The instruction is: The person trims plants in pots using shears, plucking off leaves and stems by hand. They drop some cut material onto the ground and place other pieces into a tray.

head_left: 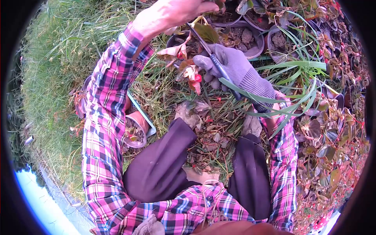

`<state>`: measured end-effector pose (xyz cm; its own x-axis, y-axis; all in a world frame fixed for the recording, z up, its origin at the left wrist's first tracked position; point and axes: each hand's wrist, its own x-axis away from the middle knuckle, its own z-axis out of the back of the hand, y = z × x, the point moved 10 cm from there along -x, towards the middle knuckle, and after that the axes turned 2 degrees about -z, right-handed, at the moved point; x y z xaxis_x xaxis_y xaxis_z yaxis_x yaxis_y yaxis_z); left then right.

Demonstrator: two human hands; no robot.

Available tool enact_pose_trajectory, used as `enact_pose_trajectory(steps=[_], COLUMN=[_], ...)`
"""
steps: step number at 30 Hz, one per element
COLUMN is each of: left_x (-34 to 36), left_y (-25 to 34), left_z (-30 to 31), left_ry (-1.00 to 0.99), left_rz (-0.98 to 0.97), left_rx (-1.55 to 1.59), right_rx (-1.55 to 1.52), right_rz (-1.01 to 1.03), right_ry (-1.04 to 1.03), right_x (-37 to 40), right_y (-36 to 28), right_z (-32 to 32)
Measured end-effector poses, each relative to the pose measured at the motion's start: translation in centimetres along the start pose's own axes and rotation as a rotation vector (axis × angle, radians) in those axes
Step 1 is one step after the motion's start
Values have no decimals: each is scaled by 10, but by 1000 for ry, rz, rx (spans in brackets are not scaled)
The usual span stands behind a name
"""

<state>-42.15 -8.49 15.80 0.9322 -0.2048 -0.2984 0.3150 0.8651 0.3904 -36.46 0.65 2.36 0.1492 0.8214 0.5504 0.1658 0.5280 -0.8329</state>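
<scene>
My bare left hand (172, 13) reaches over the plants at the top edge, where most of its fingers are cut off from view. Below its wrist, pale stems and drooping pinkish leaves (172, 51) show. My right hand (225, 64), in a grey-purple knit glove, is closed around the dark handle of a narrow-bladed knife (224, 72). The blade points up and left, toward the stems under my left hand. Long green grass blades (290, 70) lie across the right wrist. Just above the glove stands a plastic pot of soil (256, 45).
Another soil-filled pot (279, 41) stands to the right. A tilted pot (137, 129) and a pale blue bar (141, 115) lie by my left forearm. Wilted, red-flecked plants (325, 137) crowd the right side. Grass (58, 78) covers the left; dry litter (211, 137) lies between my knees.
</scene>
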Motion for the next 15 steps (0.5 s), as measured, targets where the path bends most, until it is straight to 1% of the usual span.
enact_pose_trajectory(steps=[1, 2, 3, 4, 7, 8, 9, 10, 11, 12, 13, 15], left_x=[-3, -13, -20, -23, -19, -18, -15, -9, 0, 1, -7, -24], left_y=[-1, -4, -8, 1, -29, -39, -46, -53, -55, -40, -36, -39], left_z=[-23, -39, -54, -59, -89, -83, -71, -60, -56, -38, -36, -46], left_ry=[-10, -131, -252, -180, -249, -177, -146, -51, 48, 126, 72, -28], left_rz=[-122, -44, 33, -118, -121, -103, 101, 314, 527, 618, 523, 323], left_rx=[-160, -172, -183, -279, -360, -178, 210, 557, 900, 944, 701, 216], right_rx=[99, 195, 222, 249, 285, 271, 258, 216, 146, 77, 10, 132], right_rz=[80, 160, 173, 186, 181, 193, 205, 229, 172, 113, 53, 53], right_ry=[59, 120, 128, 136, 112, 101, 90, 85, 49, 17, -11, 26], right_x=[-9, -16, -15, -13, -15, -17, -20, -28, -22, -16, -10, -1], right_y=[4, 7, 5, 2, 3, 7, 12, 21, 19, 16, 14, 4], right_z=[4, 8, 7, 7, 4, 4, 5, 5, 1, -2, -5, -4])
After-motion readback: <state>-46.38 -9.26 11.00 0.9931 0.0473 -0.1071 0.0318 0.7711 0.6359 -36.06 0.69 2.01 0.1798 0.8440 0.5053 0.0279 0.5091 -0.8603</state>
